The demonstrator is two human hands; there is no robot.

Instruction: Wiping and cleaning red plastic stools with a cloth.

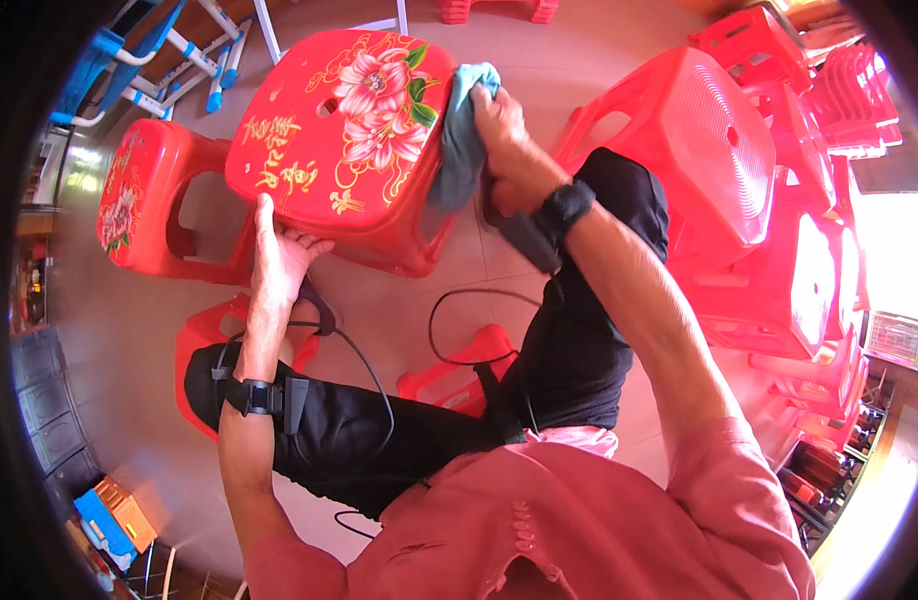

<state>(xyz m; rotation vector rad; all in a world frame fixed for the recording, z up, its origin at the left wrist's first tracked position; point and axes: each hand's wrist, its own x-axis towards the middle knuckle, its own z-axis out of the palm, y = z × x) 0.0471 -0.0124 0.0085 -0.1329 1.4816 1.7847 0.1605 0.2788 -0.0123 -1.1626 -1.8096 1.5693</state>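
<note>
A red plastic stool (299, 110) with a printed flower pattern on its seat is held up in front of me, its seat tilted toward me. My left hand (279, 250) grips its near left edge, thumb on the rim and fingers underneath. In my right hand (504, 130) is a blue-green cloth (461, 140), pressed against the stool's right side. The cloth hangs down over that side and hides part of it. Both wrists wear black straps, and a dark cable runs by my left forearm.
Another flowered red stool (159, 200) stands on the left. Several plain red stools (719, 140) crowd the right side, some stacked. Blue and white folding frames (194, 55) are at the far left. An orange and blue box (119, 520) sits at the lower left. Black cable (434, 310) loops between my knees.
</note>
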